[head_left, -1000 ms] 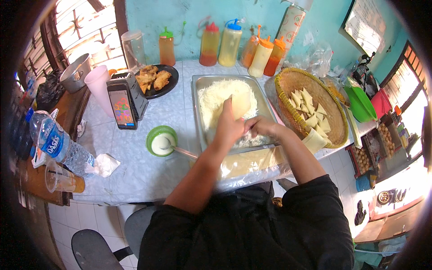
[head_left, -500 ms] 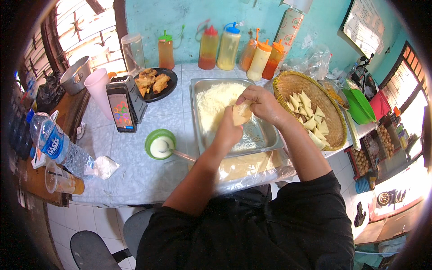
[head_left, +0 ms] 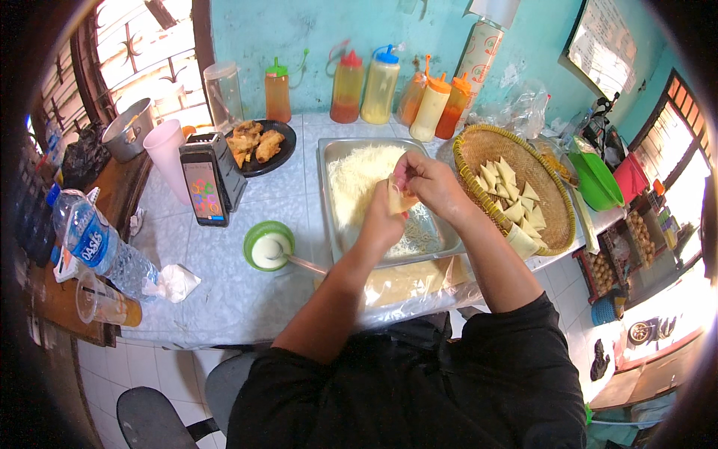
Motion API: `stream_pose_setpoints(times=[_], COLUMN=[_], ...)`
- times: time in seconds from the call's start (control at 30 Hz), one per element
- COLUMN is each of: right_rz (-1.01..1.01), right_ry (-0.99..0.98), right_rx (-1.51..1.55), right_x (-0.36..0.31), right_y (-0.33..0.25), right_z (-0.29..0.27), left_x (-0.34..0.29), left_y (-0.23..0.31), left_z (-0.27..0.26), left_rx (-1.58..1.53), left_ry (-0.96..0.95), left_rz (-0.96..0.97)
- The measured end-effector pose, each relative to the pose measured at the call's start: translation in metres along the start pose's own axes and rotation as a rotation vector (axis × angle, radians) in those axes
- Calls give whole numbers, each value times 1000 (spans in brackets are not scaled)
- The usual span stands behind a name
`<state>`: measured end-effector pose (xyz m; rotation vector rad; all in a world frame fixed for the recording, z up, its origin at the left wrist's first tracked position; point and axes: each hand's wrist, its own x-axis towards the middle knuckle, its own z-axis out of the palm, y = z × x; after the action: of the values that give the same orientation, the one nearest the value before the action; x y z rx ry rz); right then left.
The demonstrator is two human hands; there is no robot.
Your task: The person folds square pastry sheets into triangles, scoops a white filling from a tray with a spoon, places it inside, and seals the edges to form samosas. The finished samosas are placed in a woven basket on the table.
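Over a metal tray (head_left: 327,224) of shredded white cheese (head_left: 351,172), a thin pale pastry wrapper (head_left: 396,199) is bent into a pocket. My left hand (head_left: 380,228) grips the wrapper from its near left side. My right hand (head_left: 430,183) is closed, with its bent fingertips against the wrapper's upper right edge; whatever lies inside the pocket is hidden by the fingers. Just right of the tray, a round woven basket (head_left: 550,176) bears several folded pastry triangles (head_left: 512,187). Left of the tray stands a green bowl (head_left: 253,258) of white paste with a spoon (head_left: 305,263) in it.
Flat wrappers in clear plastic (head_left: 411,282) lie at the near table edge. A phone (head_left: 203,191) leans on a stand at left, near a black plate (head_left: 280,153) of fried food. Sauce bottles (head_left: 381,86) line the wall. A water bottle (head_left: 101,239) stands far left.
My left hand has tilted the wrapper, so less of its face shows. My right hand's fingers have curled and turned at the wrapper's edge. The whole view has shifted slightly.
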<state>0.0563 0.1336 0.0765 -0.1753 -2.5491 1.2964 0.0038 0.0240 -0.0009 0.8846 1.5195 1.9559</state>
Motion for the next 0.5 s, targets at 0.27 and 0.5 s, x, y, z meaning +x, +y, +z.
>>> stream_pose_setpoints(times=[0.27, 0.5], right_rz=[-85, 281], right_ry=[204, -236], right_rx=[-44, -561], right_x=[-6, -31], right_y=[10, 83], right_z=[-8, 0], left_x=[5, 0], left_y=[-13, 10], left_z=[-3, -7], left_rx=[-32, -337], left_ry=[110, 188], left_rz=[109, 13])
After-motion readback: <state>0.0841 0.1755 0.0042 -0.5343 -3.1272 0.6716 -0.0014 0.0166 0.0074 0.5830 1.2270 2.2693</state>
